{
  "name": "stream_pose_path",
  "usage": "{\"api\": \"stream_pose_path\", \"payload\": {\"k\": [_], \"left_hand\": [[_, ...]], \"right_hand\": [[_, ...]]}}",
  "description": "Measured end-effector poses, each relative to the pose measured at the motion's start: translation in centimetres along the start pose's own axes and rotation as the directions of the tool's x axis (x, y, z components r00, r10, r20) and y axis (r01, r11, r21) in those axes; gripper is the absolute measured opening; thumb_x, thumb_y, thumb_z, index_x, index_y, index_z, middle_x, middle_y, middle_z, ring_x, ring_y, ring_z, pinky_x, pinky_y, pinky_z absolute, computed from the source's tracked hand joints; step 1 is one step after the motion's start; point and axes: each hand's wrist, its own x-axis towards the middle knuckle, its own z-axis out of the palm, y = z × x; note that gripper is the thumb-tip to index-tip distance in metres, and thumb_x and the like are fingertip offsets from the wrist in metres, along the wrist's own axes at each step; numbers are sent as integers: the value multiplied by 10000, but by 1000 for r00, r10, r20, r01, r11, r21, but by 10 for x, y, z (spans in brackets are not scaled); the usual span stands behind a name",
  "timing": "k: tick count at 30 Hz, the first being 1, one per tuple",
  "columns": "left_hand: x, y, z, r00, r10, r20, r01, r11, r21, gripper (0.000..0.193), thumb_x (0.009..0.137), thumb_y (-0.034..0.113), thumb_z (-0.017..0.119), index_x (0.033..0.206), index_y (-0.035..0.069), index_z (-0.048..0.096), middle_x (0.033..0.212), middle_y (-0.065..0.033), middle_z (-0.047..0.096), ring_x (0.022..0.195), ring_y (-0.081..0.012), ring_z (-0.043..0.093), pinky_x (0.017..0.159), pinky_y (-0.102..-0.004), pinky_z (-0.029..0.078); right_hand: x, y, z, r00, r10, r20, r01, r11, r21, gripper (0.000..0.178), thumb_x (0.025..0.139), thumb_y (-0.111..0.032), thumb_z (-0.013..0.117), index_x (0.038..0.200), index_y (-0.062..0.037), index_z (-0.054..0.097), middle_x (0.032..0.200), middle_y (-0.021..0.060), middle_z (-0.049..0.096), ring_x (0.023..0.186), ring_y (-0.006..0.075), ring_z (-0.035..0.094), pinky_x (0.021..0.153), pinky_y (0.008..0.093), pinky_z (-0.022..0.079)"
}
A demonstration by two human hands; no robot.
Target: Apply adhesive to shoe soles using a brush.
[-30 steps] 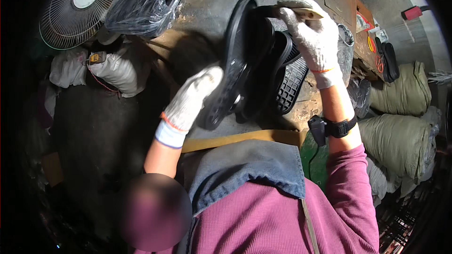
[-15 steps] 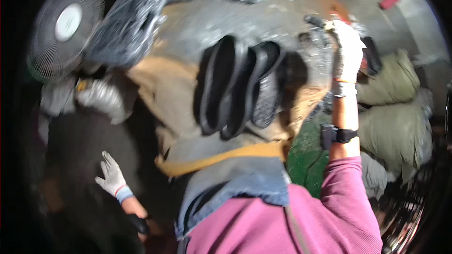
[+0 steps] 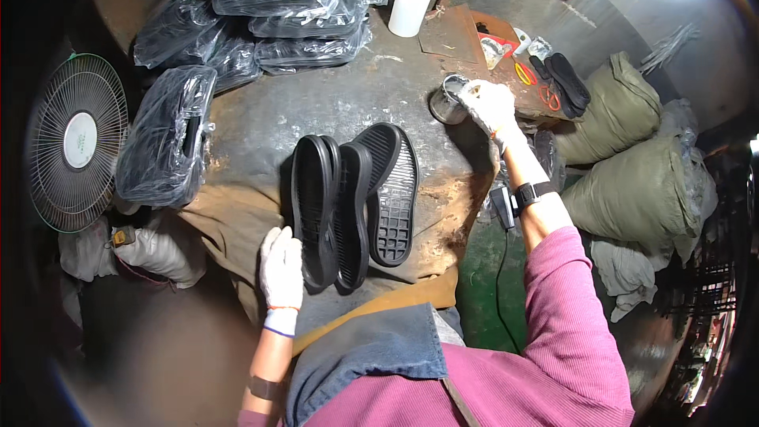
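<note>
Several black shoe soles (image 3: 315,205) stand and lean together in the middle of the worktable; the rightmost sole (image 3: 393,221) shows a grid-patterned face. My left hand (image 3: 281,263), in a white glove, is open at the table's near edge, its fingers extended beside the leftmost sole. My right hand (image 3: 486,107), also gloved, is closed at the rim of a small metal can (image 3: 449,101) beyond the soles. Its curled fingers hide what they hold, if anything. The can's inside looks dark and its rim smeared.
Plastic-wrapped black bundles (image 3: 277,0) are piled on the table's far left, near a fan (image 3: 80,140). A white bottle (image 3: 412,1) stands at the back. Orange-handled scissors (image 3: 525,73) and black soles (image 3: 565,83) lie at far right, beside stuffed green sacks (image 3: 632,190).
The view has shifted. My left hand has come from low left, away from the table, up beside the soles. My right hand has moved from the table's far right to the can.
</note>
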Motion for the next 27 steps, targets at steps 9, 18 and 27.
{"api": "stream_pose_path", "payload": {"k": [9, 18, 27], "left_hand": [[-11, -8, 12, 992, -124, 11, 123, 991, 60, 477, 883, 160, 778, 1322, 3, 679, 1487, -246, 546, 1374, -366, 525, 1156, -438, 431], [7, 35, -63, 890, -358, 284, 456, 656, -601, 537, 902, 26, 691, 1424, -28, 576, 1147, -91, 692, 942, -161, 668, 858, -296, 569], [30, 24, -85, 808, 70, 584, 589, -92, -803, 699, 867, 150, 677, 1491, -93, 474, 1394, -288, 627, 1265, -402, 653, 1095, -538, 545]], "right_hand": [[-4, 4, 43, 990, 2, -139, 59, 899, 434, 275, 985, -317, 601, 1096, -129, 769, 1111, 113, 756, 1045, 293, 704, 940, 387, 535], [-14, 49, 24, 952, 8, -307, 106, 930, 353, 282, 979, -186, 573, 1150, -69, 765, 1147, 135, 757, 1097, 282, 696, 1016, 385, 516], [-5, 53, 52, 904, 427, 16, -1, -36, 999, 199, 987, -133, 621, 1031, 17, 743, 975, 86, 745, 909, 164, 678, 872, 300, 540]]}}
